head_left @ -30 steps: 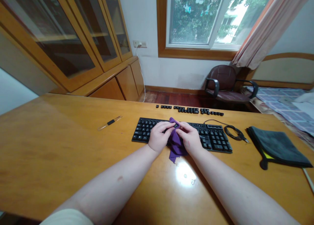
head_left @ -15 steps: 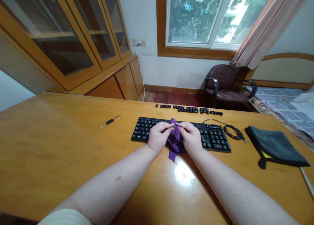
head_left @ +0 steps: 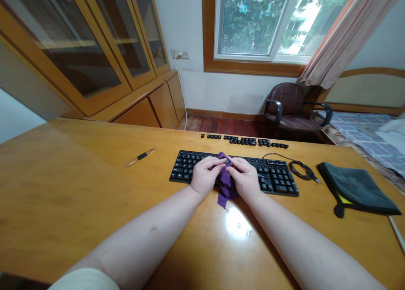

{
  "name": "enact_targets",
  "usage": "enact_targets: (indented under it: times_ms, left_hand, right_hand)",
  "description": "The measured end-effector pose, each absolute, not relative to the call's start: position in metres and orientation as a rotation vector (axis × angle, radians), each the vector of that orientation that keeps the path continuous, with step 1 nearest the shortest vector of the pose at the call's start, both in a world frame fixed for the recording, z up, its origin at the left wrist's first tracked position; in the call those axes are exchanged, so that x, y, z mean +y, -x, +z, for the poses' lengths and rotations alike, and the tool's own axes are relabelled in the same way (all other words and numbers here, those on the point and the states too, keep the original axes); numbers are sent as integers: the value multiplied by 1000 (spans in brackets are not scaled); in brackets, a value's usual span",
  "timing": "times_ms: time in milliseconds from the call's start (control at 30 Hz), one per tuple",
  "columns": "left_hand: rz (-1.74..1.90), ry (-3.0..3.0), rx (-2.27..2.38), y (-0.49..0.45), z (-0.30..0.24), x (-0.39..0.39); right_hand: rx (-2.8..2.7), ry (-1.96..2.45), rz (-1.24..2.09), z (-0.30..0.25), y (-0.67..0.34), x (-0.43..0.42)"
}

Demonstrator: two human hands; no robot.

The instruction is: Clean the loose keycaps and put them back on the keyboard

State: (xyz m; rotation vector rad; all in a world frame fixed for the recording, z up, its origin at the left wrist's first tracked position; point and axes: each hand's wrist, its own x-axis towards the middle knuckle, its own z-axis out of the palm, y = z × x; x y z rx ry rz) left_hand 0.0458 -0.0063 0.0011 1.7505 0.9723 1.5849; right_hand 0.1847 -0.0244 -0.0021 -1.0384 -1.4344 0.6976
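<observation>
A crumpled purple cloth (head_left: 225, 182) hangs between my hands over the near edge of a black keyboard (head_left: 183, 165). My left hand (head_left: 205, 174) is closed, its thumb and fingertips pinching the cloth's left side. On the other side my right hand (head_left: 247, 178) is closed too, thumb and forefinger on the cloth. A small dark keycap (head_left: 227, 161) shows in the cloth between the fingertips. Both hands cover the middle of the keyboard, where some key places look bare of caps.
Loose black keycaps (head_left: 243, 141) lie in rows along the desk's far edge. A keycap puller with a black grip (head_left: 142, 156) is at the left. The coiled cable (head_left: 300, 170) and a folded grey cloth (head_left: 357, 188) lie to the right. Beyond the desk stands an armchair (head_left: 286, 106).
My right fingers have shifted slightly on the cloth, and the dark keycap within it shows more plainly. My left hand stays almost in place.
</observation>
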Motion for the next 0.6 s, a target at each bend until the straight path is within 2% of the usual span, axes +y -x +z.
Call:
enact_targets:
  times_ms: [300, 600]
  left_hand:
    - [1588, -1782, 991, -44, -6, -2]
    - [1569, -1766, 960, -43, -3, -2]
  right_hand:
    - [-1419, 1096, 528, -1, -185, -28]
    - [-1439, 1071, 666, 1, -187, -23]
